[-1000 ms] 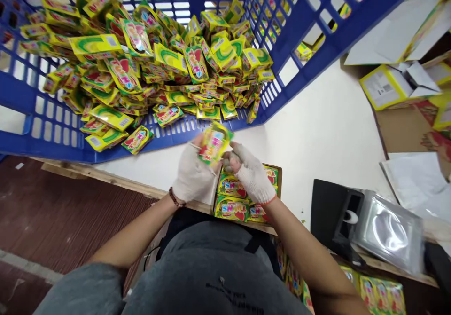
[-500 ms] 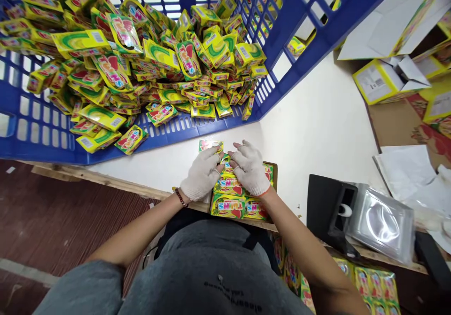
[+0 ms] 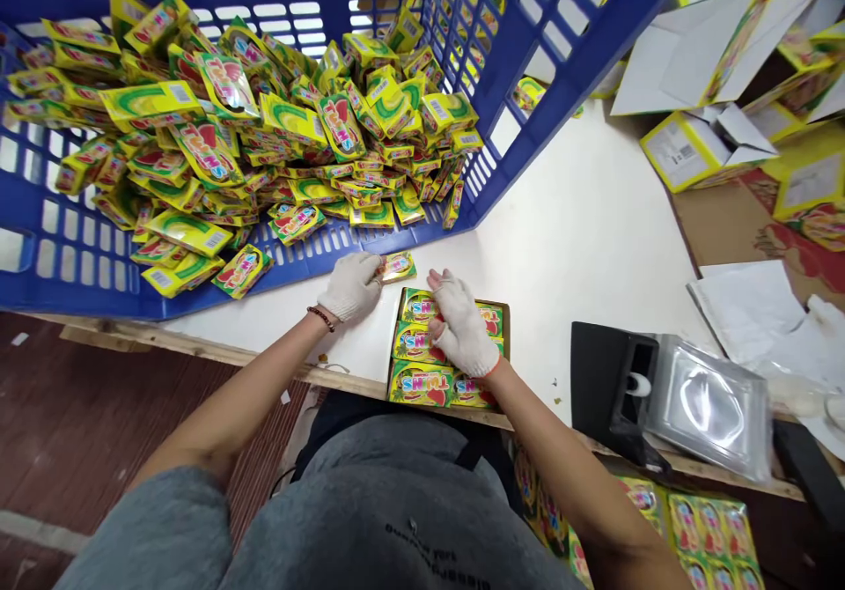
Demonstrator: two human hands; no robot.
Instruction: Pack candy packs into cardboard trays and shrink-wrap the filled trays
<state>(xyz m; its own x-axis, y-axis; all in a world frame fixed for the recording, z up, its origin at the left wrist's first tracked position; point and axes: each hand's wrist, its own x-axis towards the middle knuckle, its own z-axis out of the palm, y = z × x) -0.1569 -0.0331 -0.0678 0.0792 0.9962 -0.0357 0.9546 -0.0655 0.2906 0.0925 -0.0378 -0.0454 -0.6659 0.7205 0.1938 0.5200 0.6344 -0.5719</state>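
Note:
My left hand (image 3: 355, 286), in a white glove, has its fingers closed on the left end of a small yellow-green Twins candy box (image 3: 399, 266) on the white table. My right hand (image 3: 466, 326), gloved too, lies over an open display carton (image 3: 507, 335) at the table's front edge. Its fingers are stretched out, with nothing visible in them. Rows of the same small boxes (image 3: 420, 384) lie face up in the carton, partly covered by my right hand.
A blue slatted basket (image 3: 59, 295) heaped with small candy boxes (image 3: 191, 224) takes up the back left. On the right are a black device (image 3: 604, 379), a clear plastic tray (image 3: 709, 405), white papers (image 3: 753, 308) and opened cartons (image 3: 683, 154).
My left hand has moved left and back, off the carton, and now grips the loose small box beyond it. My right hand stays over the carton, uncovering a little more of it.

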